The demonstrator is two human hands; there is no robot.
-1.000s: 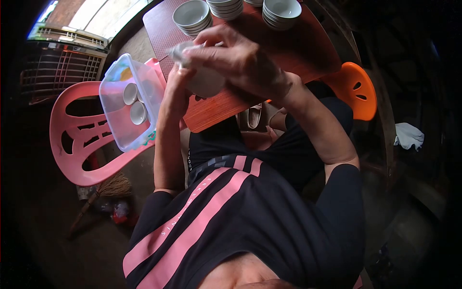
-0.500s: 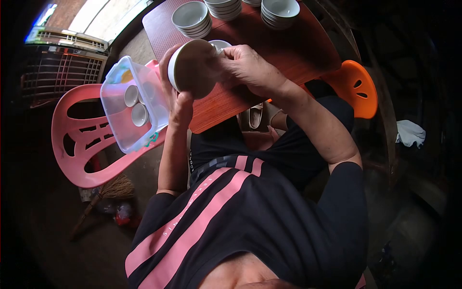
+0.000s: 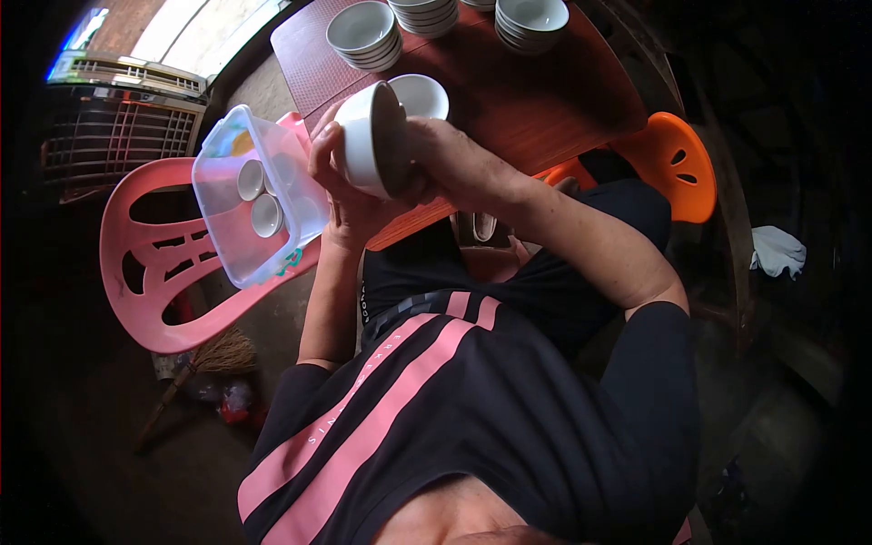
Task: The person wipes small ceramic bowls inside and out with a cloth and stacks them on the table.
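My left hand (image 3: 350,195) grips a white bowl (image 3: 361,145) from below and the side, with its fingers wrapped round the outer wall. The bowl is tipped on its side, its shaded mouth turned to the right. Against that mouth lies my right hand (image 3: 459,163), its fingers mostly hidden in the shadow of the bowl, so what they hold, if anything, does not show. Just behind my hands, another white bowl (image 3: 425,94) rests on the red-brown table (image 3: 545,100).
Several stacks of white bowls, such as the left stack (image 3: 363,36) and right stack (image 3: 531,23), stand at the table's far side. A clear plastic bin (image 3: 227,227) with small white bowls sits on a pink chair (image 3: 123,263). An orange chair (image 3: 692,182) is at the right.
The held bowl has turned, so more of its white outer wall shows. My right hand has moved from the rim's far edge down against the bowl's mouth. The bowl behind is less covered.
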